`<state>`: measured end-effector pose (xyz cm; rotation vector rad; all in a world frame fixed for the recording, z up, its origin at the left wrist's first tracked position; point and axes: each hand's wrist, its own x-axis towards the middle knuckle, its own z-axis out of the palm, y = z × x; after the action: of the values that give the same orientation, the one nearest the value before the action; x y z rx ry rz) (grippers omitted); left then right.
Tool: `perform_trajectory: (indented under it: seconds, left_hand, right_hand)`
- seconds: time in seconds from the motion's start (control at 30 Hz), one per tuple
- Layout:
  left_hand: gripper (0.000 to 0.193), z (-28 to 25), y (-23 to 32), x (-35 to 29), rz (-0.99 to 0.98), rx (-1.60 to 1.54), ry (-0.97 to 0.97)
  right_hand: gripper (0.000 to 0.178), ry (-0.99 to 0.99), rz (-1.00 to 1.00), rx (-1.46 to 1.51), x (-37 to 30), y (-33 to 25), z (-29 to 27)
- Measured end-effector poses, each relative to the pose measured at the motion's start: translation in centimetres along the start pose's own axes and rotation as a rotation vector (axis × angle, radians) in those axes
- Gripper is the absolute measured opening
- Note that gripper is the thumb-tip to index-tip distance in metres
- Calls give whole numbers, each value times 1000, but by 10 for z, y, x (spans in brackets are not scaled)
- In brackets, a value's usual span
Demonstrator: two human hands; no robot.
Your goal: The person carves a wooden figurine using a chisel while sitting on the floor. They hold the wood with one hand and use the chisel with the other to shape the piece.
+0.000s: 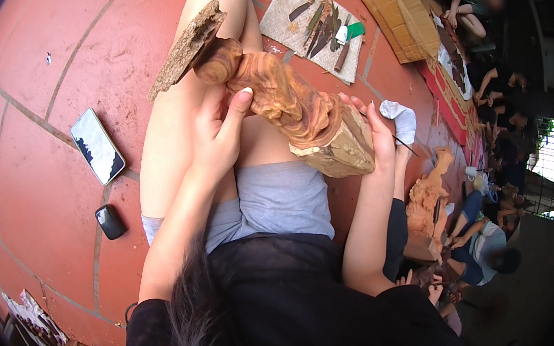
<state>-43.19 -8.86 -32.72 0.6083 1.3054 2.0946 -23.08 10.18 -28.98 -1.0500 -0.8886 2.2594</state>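
Observation:
A carved wooden figure [282, 95] with swirling brown grain lies tilted across my lap, held in both hands. My left hand [221, 125] is closed round its upper part, thumb on top and the other fingers mostly hidden. A rough, bark-like slab [186, 51] sticks out at the figure's upper left end. My right hand [381, 136] grips the pale, rough-cut base [338, 146] from the side. A thin dark pointed tool [406, 146] juts out by that hand; how it is held is hidden.
A pale mat [281, 20] with several carving knives [326, 32] lies ahead, beside a cardboard box [399, 18]. A white cloth [401, 121] is right of my hand. At left are a phone [96, 146] and a black case [110, 221]. Other people and a large carving [427, 191] are at right.

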Motion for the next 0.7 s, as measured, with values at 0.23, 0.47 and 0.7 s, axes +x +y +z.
perform_trajectory:
  seconds: [0.23,0.47,0.7]
  left_hand:
    - [43,-4,3,8,-55,-135,-97]
    - [79,-10,-4,10,-66,-231,-151]
    - [131,25,50,-5,-253,-455,-292]
  right_hand:
    - [42,-108,98,274,-13,-8,2]
    - [48,66,121,166,-57,-6,39]
    - [50,-31,130,110,-89,19,59]
